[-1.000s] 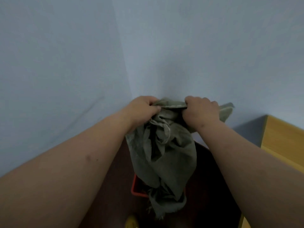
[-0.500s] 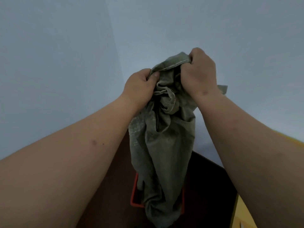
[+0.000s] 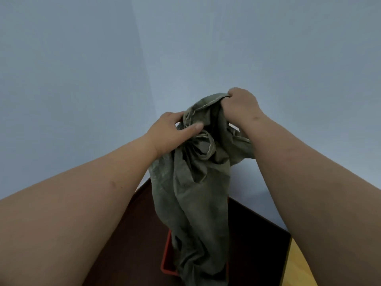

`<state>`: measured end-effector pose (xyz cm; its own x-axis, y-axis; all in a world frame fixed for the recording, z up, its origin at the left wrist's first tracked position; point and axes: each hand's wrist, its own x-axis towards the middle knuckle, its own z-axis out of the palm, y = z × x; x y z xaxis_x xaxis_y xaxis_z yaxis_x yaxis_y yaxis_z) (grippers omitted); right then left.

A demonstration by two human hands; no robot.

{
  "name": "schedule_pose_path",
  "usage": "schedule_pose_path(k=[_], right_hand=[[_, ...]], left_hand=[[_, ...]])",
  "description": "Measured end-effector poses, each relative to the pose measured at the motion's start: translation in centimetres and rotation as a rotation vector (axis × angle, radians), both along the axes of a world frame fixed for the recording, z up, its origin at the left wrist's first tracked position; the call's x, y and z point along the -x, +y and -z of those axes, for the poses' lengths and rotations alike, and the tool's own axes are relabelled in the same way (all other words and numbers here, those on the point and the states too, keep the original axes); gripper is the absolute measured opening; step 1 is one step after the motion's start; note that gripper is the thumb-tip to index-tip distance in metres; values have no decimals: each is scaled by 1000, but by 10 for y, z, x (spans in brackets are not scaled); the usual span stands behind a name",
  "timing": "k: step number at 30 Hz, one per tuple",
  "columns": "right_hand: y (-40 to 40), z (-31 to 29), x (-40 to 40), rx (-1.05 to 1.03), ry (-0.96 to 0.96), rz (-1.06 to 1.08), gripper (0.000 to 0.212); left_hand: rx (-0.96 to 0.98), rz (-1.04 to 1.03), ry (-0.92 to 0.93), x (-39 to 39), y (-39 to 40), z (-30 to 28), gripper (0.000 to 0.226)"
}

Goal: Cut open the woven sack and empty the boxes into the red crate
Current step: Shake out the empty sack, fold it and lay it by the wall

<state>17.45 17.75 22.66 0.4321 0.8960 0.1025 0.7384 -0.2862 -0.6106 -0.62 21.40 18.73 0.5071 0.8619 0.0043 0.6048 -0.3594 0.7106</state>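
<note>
Woven sack (image 3: 191, 193): hung limp, held up over the red crate.
Right hand (image 3: 241, 104): clenched on the sack's top hem.
Left hand (image 3: 171, 131): gripped bunched fabric, thumb extended.
Red crate (image 3: 166, 256): below, mostly hidden by the sack.

Soft, even, rather dim light fills the scene, with a cool bluish cast over the plain pale blue walls (image 3: 82, 79). No glare or bright highlight appears anywhere. The dark brown counter (image 3: 257, 234) sinks almost to black, losing detail. Folds of the limp grey-green woven sack (image 3: 191, 193) carry gentle, diffuse shading. Wide-angle distortion stretches both forearms hugely toward the lower corners. Focus is slightly soft overall, with fine texture smeared.
</note>
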Motion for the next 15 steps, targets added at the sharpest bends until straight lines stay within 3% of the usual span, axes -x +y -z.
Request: schedule_pose_path(k=[3, 6, 8, 11, 15], right_hand=[[-3, -18, 0, -221, 202, 159, 29], [-7, -33, 0, -405, 338, 225, 25], [-8, -37, 5, -342, 358, 158, 17], [-5, -40, 6, -270, 421, 114, 10], [-14, -65, 12, -492, 508, 183, 15]], left_hand=[[-72, 67, 278, 9, -5, -3, 121], [-220, 144, 557, 22, -7, -10, 134], [-230, 176, 763, 30, -5, -11, 125], [-35, 157, 1035, 42, -7, -14, 88], [81, 66, 935, 49, -12, -25, 59]])
